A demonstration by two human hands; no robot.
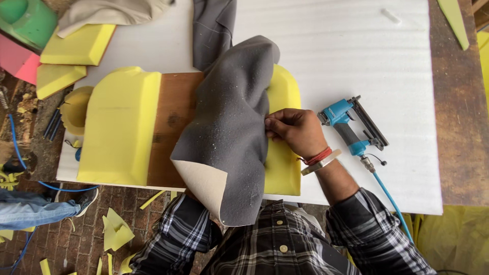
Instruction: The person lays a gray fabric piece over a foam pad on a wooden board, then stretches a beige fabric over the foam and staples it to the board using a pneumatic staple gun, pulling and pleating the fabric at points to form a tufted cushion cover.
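Head view: right hand [295, 131] at centre, fingers pinched on edge of grey fabric [229, 132]. Fabric draped over yellow foam [119, 127] on wooden board [175, 112]. Blue staple gun [351, 127] at 3 o'clock, just beside hand. Left hand hidden under fabric, state impossible to tell.

Hands: we see one — the right hand [293, 131]; the left is out of sight.
Grey fabric pieces: two — a large grey fabric sheet [229, 127] with a pale underside, and a grey strip [213, 28] above it.
Beige cloths: one beige cloth [109, 12], top left.
Yellow foam pads on the wooden board [173, 127]: two — a left pad [119, 127] and a right pad [282, 153].
Loose yellow foam blocks: two — upper block [79, 46], lower block [56, 79].
Staple guns: one blue staple gun [351, 127] with one blue hose [389, 201].
Wristbands: two — a red thread [317, 156] and a pale bangle [321, 163].
Green tubs: one green tub [28, 20].
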